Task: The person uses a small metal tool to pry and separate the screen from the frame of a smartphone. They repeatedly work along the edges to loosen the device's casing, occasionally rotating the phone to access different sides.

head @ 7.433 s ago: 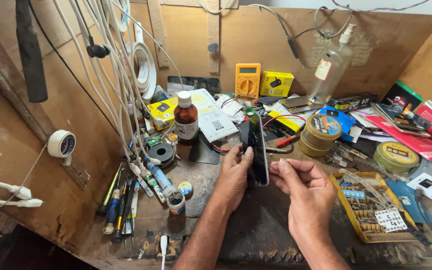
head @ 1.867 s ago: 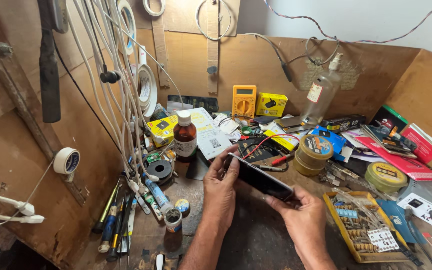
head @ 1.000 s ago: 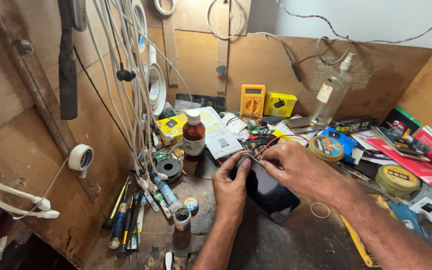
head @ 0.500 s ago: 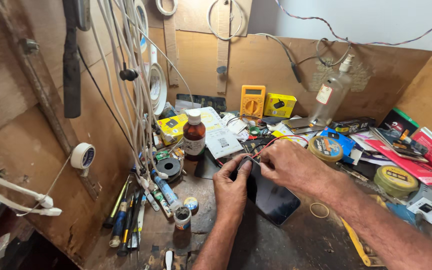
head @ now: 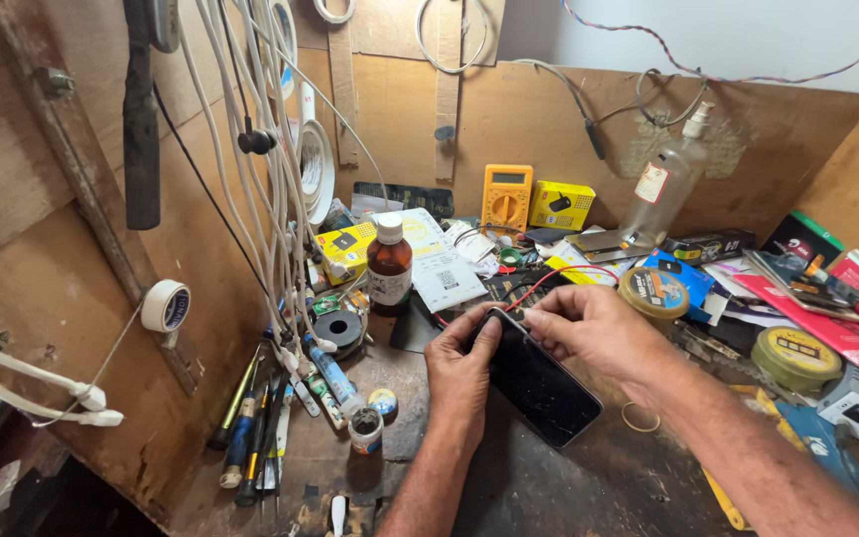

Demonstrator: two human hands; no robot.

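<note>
Both hands (head: pixel 509 348) pinch black phone (head: pixel 539 383) top edge; brown white-labelled bottle (head: pixel 389 264), yellow box (head: pixel 561 205) behind.

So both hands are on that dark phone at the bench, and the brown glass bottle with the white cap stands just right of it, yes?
Not quite. The head view shows the brown glass bottle with the white cap standing left of the dark phone, behind it. The left hand and right hand do both touch the phone's top end.

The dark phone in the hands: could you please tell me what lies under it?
Under the phone, dark worn benchtop shows around its lower end. The left hand grips its top edge, the right hand its top corner. Anything directly beneath is covered.
</note>
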